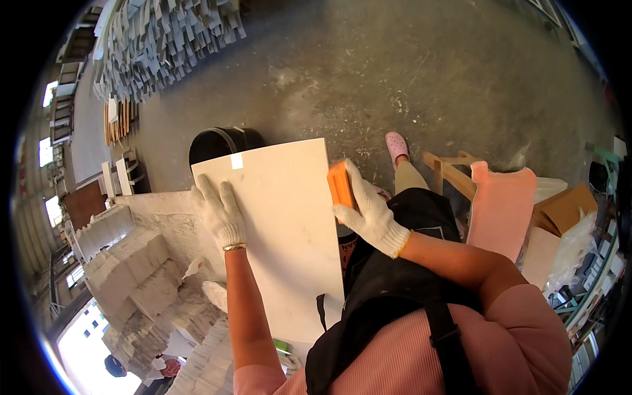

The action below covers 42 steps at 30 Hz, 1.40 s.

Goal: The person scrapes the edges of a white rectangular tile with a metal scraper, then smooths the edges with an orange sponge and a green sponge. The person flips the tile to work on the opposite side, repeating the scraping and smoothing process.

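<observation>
A large off-white panel [283, 217] lies in front of me, with a small white sticker [237, 160] near its far edge. My left hand [219, 212], in a white knit glove, rests flat on the panel by its left edge, fingers spread. In a matching glove, my right hand [370, 220] grips an orange block [341, 185] between thumb and fingers. The block is upright along the panel's right edge and looks to be touching it. Whatever supports the panel is mostly hidden underneath.
Beyond the panel stands a black bucket [245, 138]. Pale stacked blocks [135, 270] fill the left side. Many grey strips [171, 39] are bunched at far left. To my right is a wooden frame [454, 174] beside pink cloth [501, 207], with a cardboard box [565, 207] behind.
</observation>
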Each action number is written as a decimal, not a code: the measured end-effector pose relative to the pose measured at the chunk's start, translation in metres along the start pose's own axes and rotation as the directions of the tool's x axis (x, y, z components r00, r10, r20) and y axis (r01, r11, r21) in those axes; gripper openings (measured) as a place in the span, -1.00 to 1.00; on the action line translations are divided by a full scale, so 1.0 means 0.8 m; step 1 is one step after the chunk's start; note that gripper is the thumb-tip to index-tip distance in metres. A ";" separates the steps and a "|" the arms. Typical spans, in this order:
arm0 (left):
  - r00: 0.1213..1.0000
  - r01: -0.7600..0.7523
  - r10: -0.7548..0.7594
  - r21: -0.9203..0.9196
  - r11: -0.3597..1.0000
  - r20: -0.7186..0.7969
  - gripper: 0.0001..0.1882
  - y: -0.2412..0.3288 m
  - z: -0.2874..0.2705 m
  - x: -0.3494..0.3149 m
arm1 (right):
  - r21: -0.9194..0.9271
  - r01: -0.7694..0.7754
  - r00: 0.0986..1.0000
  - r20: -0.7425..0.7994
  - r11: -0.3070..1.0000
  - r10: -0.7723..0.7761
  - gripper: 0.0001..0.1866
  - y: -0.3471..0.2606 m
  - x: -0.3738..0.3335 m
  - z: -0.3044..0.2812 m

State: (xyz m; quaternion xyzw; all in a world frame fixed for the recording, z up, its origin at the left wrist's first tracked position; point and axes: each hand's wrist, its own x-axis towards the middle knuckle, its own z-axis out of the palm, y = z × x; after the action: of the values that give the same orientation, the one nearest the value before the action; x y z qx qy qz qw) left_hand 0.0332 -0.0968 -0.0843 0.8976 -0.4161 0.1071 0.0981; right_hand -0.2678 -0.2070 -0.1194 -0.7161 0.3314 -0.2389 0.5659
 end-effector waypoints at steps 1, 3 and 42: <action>0.999 0.021 -0.020 -0.014 1.000 0.026 -0.44 -0.001 0.000 -0.001 | -0.006 -0.063 0.994 0.094 0.998 0.063 -0.02 -0.004 -0.014 -0.011; 0.995 0.064 -0.061 -0.037 0.997 0.075 -0.43 -0.001 -0.002 -0.001 | 0.034 -0.110 0.981 0.162 0.993 0.104 -0.07 -0.011 -0.009 -0.028; 0.989 0.116 -0.115 -0.006 0.993 0.091 -0.33 -0.003 0.002 0.000 | 0.024 -0.083 0.994 -0.069 0.996 0.084 -0.04 -0.014 0.044 0.000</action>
State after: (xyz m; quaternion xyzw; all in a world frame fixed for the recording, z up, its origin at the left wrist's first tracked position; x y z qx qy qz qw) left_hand 0.0348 -0.0955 -0.0858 0.9235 -0.3683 0.0580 0.0903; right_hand -0.2422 -0.2314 -0.1098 -0.6869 0.3782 -0.2432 0.5709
